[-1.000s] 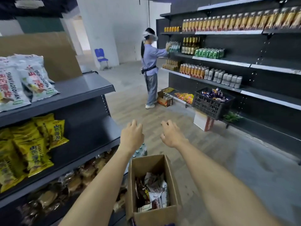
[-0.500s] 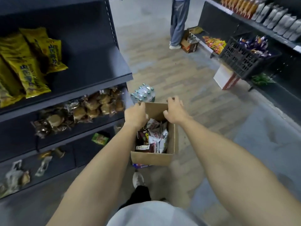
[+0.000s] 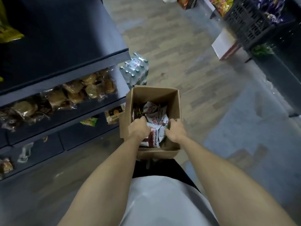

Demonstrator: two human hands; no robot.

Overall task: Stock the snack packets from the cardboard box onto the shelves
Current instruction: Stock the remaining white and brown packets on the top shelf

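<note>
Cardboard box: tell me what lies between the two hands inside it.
White snack packets lie between the left hand and right hand, inside the cardboard box, in the head view.

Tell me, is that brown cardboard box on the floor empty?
No. The brown cardboard box holds white snack packets, and both hands reach into it.

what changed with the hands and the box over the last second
Both hands came down from in front of the chest, past the far rim, into the cardboard box. The left hand and right hand now curl among the white snack packets, apparently taking hold. The view tilted downward. The box stayed on the floor beside the shelves, packets inside.
</note>
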